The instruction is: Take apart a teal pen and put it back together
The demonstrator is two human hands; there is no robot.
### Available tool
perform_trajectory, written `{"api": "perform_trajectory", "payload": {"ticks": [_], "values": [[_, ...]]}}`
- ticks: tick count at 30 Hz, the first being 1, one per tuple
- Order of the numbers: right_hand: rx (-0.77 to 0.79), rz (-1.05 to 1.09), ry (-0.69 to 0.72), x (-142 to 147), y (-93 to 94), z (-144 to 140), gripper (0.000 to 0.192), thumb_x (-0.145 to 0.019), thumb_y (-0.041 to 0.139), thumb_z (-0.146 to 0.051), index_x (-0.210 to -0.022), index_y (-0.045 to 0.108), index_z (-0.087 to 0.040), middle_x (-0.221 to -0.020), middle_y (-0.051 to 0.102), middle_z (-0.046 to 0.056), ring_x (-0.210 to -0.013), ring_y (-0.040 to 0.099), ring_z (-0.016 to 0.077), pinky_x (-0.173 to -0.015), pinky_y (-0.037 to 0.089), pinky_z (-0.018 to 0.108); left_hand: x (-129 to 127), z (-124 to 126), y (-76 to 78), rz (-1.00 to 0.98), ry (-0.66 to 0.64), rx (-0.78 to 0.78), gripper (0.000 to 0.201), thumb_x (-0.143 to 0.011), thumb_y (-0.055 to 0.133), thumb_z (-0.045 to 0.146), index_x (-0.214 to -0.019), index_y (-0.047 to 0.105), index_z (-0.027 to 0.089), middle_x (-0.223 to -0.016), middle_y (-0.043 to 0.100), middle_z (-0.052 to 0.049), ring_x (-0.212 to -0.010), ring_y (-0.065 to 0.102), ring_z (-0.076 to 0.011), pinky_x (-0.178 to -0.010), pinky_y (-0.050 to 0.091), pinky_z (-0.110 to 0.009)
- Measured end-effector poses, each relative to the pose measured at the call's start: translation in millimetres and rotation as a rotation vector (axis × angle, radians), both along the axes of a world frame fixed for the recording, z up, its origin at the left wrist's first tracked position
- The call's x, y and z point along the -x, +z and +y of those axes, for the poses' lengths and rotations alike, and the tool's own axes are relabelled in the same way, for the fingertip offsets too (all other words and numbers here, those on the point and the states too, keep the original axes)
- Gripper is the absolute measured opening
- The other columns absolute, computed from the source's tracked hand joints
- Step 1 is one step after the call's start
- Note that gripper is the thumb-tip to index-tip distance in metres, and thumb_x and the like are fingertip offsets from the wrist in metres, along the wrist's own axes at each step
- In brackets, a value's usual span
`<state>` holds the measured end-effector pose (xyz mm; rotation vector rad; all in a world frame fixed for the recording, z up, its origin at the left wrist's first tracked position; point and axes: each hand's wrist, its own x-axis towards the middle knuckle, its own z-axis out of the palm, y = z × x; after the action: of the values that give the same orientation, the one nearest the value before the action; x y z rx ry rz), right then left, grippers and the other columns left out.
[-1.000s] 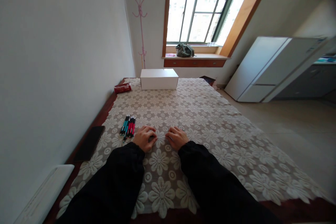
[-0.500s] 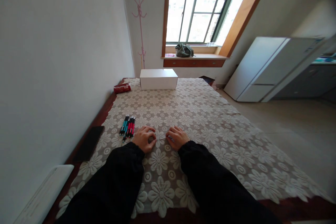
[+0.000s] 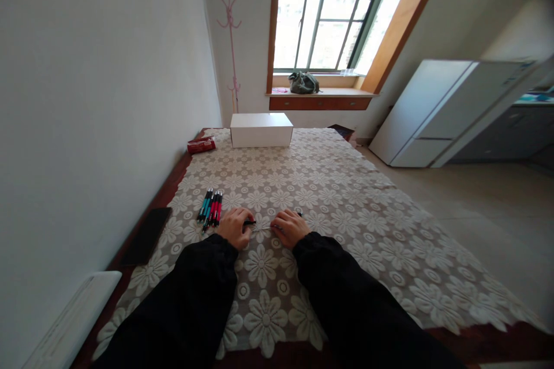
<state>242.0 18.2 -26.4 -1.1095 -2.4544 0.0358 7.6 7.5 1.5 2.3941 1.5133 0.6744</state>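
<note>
thumb and fingers of the left hand [image 3: 235, 227], just left of lower centre, look clamped on a black stick [image 3: 250, 222]; its tip now stands out, unlike half a second ago, so the work seems to involve this piece too. the right hand [image 3: 291, 227] pinches a thin pale rod [image 3: 262, 228] near the lower centre; whether the left also grips it, i cannot tell. teal and red click pens [image 3: 210, 209] lie left of centre.

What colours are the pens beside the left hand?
The pens are teal, red and black, shown in the head view.
</note>
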Motion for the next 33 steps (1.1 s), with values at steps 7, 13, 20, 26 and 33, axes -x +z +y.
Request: {"api": "perform_trajectory", "payload": {"ticks": [7, 13, 20, 26, 33], "values": [[0.007, -0.007, -0.041, 1.5, -2.5, 0.0, 0.008, -0.089, 0.059, -0.023, -0.089, 0.067, -0.022, -0.092, 0.064, 0.005, -0.091, 0.052, 0.0209, -0.08, 0.04, 0.034, 2.2, 4.0, -5.9, 0.014, 0.005, 0.005, 0.017, -0.076, 0.053, 0.01, -0.086, 0.061, 0.021, -0.096, 0.068, -0.005, -0.097, 0.059, -0.0244, -0.085, 0.044, -0.039], [-0.013, -0.02, -0.045, 1.6, -2.3, 0.8, 0.008, -0.09, 0.059, -0.023, -0.087, 0.066, -0.022, -0.09, 0.063, 0.005, -0.091, 0.052, 0.021, -0.08, 0.04, 0.033, 4.0, 5.6, -6.9, -0.014, -0.027, -0.018, 0.018, -0.081, 0.05, 0.01, -0.086, 0.062, 0.022, -0.097, 0.069, -0.005, -0.098, 0.058, -0.0228, -0.087, 0.045, -0.037], [0.003, -0.017, -0.04, 1.2, -0.7, 1.1, 0.006, -0.089, 0.061, -0.023, -0.088, 0.066, -0.022, -0.091, 0.063, 0.005, -0.09, 0.052, 0.0208, -0.08, 0.04, 0.033, 2.9, 3.2, -4.8, -0.025, -0.049, -0.049, 0.021, -0.079, 0.053, 0.01, -0.09, 0.064, 0.023, -0.105, 0.068, -0.004, -0.104, 0.057, -0.0228, -0.091, 0.045, -0.038], [0.006, -0.029, -0.05, 1.4, 1.7, 0.2, 0.006, -0.089, 0.061, -0.023, -0.087, 0.066, -0.022, -0.091, 0.063, 0.005, -0.09, 0.052, 0.021, -0.079, 0.04, 0.033, 1.1, -1.7, 2.2, -0.04, -0.083, -0.086, 0.016, -0.071, 0.063, 0.015, -0.084, 0.066, 0.023, -0.111, 0.067, -0.004, -0.112, 0.054, -0.0257, -0.097, 0.043, -0.042], [0.006, -0.033, -0.055, 1.4, 2.3, -0.2, 0.008, -0.091, 0.059, -0.023, -0.087, 0.067, -0.023, -0.091, 0.063, 0.005, -0.091, 0.052, 0.0208, -0.079, 0.039, 0.033, 1.5, 0.0, -1.7, 0.015, -0.084, -0.035, 0.023, -0.071, 0.058, 0.01, -0.085, 0.068, 0.024, -0.111, 0.068, -0.003, -0.108, 0.057, -0.0249, -0.095, 0.044, -0.042]]}}
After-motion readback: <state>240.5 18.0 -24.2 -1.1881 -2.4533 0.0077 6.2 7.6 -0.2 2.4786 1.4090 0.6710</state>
